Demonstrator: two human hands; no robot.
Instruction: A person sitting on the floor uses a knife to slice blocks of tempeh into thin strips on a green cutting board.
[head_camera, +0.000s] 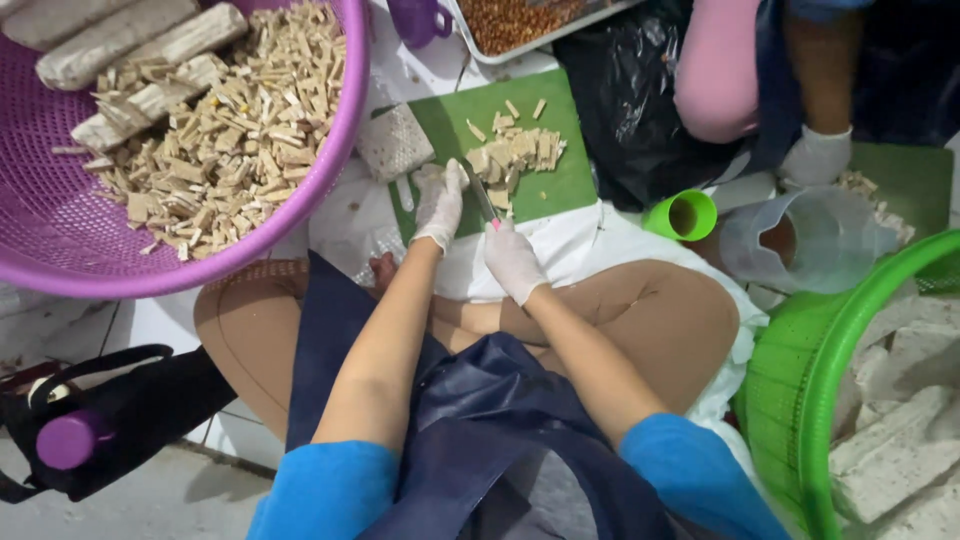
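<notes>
- Gloved, both of them: right hand is wrapped tight round the pink handle of a small knife, blade pointing away from me across the board.
- Left hand rests fingers-down, clamped over a pale piece of tempeh at the near-left part of the green cutting board; most of that piece is hidden under my glove.
- Knife blade sits just beside my left fingertips, between them and the pile of cut strips mid-board.
- Handling, as I judge it: the tempeh looks light, firm yet crumbly; it likely breaks if squeezed hard. Best held flat from above, fingertips back from the cut line. Gloves may slip on a damp surface.
- An uncut block with a rough, speckled face lies at the board's left edge, touching it.
- Board lies on the floor ahead of my crossed legs, dark blue apron over my lap.
- Upper left: purple basket heaped with cut strips, whole logs on top.
- Right: green basket holding large pale slabs.
- Beyond the board: black plastic bag, small green cup, clear jug.
- Another person's gloved hand hangs above that jug, well apart from mine.
- Lower left: black bag with a purple-capped bottle.
</notes>
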